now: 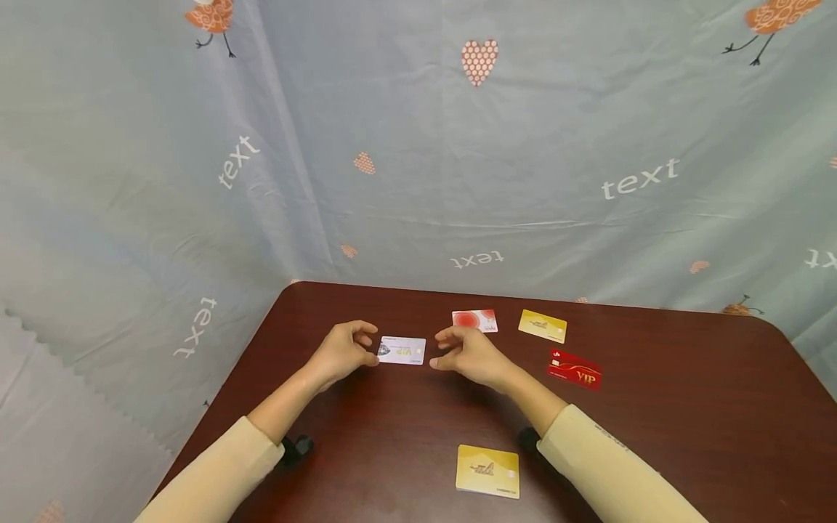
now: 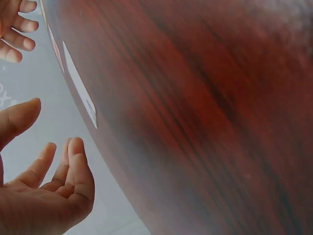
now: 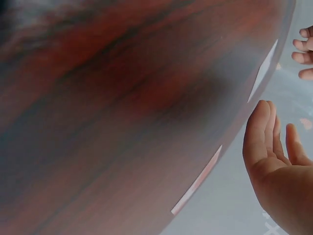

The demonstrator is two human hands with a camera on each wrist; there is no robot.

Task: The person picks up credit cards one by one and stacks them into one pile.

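Observation:
A white card marked VIP [image 1: 402, 350] lies flat on the dark reddish-brown table [image 1: 373, 421], between the two hands. My left hand [image 1: 340, 354] is just left of it, fingers loosely bent and holding nothing. To the card's right is my right hand [image 1: 472, 356], also with relaxed fingers and a bare grasp. Past the right hand's fingers lies a white card with red circles [image 1: 475, 320], partly covered by that hand. Both wrist views show fingers spread from the thumb, with the white card seen edge-on beyond them.
At the back right lies a gold card [image 1: 543, 326], and a red VIP card [image 1: 575, 369] is nearer to the right forearm. A small stack of gold cards [image 1: 487, 471] sits close to the front. Behind the table hangs a patterned grey-blue curtain [image 1: 405, 211].

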